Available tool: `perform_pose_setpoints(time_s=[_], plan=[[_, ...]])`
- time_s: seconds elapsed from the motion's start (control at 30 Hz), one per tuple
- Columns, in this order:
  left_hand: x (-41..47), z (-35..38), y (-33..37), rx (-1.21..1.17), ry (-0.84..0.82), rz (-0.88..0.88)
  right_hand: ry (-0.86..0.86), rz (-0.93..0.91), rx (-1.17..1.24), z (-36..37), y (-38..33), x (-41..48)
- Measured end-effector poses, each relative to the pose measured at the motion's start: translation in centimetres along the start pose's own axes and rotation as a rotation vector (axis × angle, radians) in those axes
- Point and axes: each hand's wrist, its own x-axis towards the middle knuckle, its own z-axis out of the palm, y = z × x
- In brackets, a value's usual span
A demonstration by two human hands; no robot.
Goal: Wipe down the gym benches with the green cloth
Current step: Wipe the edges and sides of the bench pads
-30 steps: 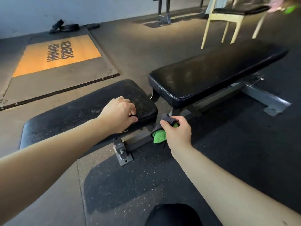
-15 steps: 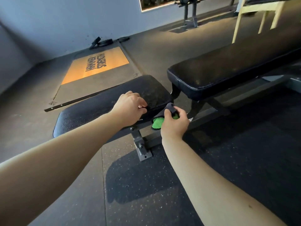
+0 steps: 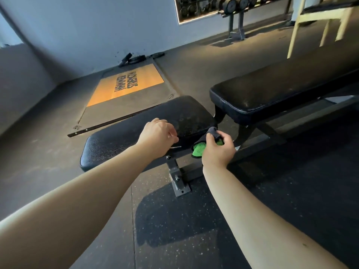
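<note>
The green cloth (image 3: 198,151) is held bunched in the right hand (image 3: 218,150) at the near corner of the seat pad (image 3: 136,133), whose edge is gripped by the left hand (image 3: 157,135); edge-wiping is judged underway, and a sweep across the long pad (image 3: 272,94) is called for next

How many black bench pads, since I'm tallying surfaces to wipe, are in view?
2. The near pad sits under the left hand; the far pad runs rightward beyond the right hand, which holds the green cloth. Others may be off-frame.
</note>
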Motion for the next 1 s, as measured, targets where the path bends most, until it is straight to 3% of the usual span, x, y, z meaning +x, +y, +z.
perform_pose_setpoints(time_s=[0.17, 0.33, 0.6, 0.8, 1.0], plan=[[-1.0, 0.8, -1.2, -0.033, 0.095, 0.058, 0.101, -0.085, -0.026, 0.7, 0.4, -0.3], [-2.4, 1.4, -3.2, -0.107, 0.178, -0.053, 0.204, -0.104, -0.021, 2.7, 1.0, -1.9], [-2.9, 2.3, -3.1, -0.023, 0.234, -0.006, 0.032, -0.301, -0.228, 2.9, 3.2, -4.7], [-3.2, 2.8, -3.6, -0.009, 0.239, 0.053, 0.273, -0.229, -0.086, 3.1, 1.2, -2.0], [-3.2, 2.7, -3.4, -0.034, 0.246, 0.035, 0.057, -0.282, -0.200, 4.0, 3.7, -5.4]])
